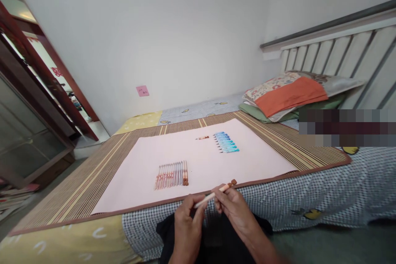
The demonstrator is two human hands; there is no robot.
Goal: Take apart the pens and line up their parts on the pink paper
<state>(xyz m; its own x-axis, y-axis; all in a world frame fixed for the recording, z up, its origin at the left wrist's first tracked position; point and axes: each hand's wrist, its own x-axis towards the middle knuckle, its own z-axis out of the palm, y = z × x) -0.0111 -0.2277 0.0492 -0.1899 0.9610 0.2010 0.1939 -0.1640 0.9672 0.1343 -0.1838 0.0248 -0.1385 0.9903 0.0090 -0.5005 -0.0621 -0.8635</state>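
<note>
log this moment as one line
left hand: pinching slim cream pen with brown top | right hand: holding it near the top | on pale pink sheet: row of pale slender pens, blue pointed pieces

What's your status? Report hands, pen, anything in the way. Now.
Left hand gripping pen at pale end. Right hand gripping nearer brown end. Pen slanted between them. Nothing seen blocking either hand.
</note>
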